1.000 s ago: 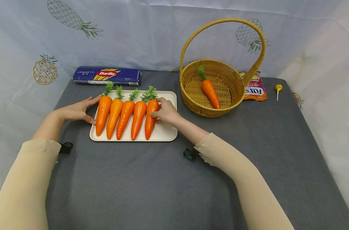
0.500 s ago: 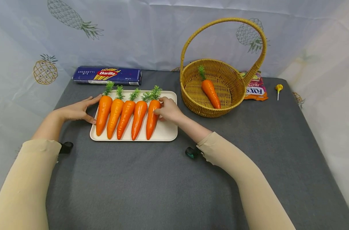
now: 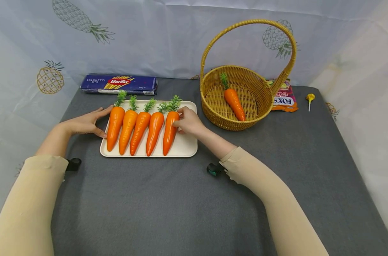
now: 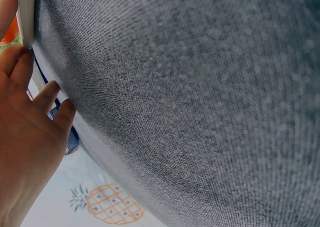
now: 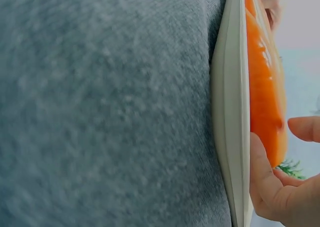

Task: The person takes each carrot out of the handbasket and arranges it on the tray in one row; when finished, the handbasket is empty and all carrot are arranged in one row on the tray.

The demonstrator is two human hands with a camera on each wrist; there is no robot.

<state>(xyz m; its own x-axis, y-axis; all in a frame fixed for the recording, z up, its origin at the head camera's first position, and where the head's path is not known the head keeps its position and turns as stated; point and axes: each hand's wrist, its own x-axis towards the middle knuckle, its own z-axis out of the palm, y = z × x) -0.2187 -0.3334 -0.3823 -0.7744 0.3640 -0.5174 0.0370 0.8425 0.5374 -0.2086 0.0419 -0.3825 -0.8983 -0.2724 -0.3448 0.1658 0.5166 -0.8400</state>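
Note:
A cream tray (image 3: 189, 149) bears several orange carrots with green tops, lying side by side. My right hand (image 3: 190, 122) is at the rightmost carrot (image 3: 170, 137), its thumb over the top and its fingers along the right side. In the right wrist view the thumb tip sits right at that carrot (image 5: 265, 97), and the fingers reach low beside it over the tray rim (image 5: 232, 87). My left hand (image 3: 86, 122) has its fingers spread at the tray's left edge, close to the leftmost carrot (image 3: 115, 128). In the left wrist view, the left hand's fingertips (image 4: 25, 62) touch the tray's side.
A wicker basket (image 3: 213, 113) with a tall handle stands right of the tray and contains one carrot (image 3: 235, 105). Behind the tray lies a blue spaghetti box (image 3: 118, 84). A Fox's sweets bag (image 3: 284, 99) and a yellow lollipop (image 3: 310, 97) lie further right on the grey table.
The right hand has drawn the rightmost carrot slightly to the right, widening the gap to its neighbour. The left hand has stayed at the tray's left edge.

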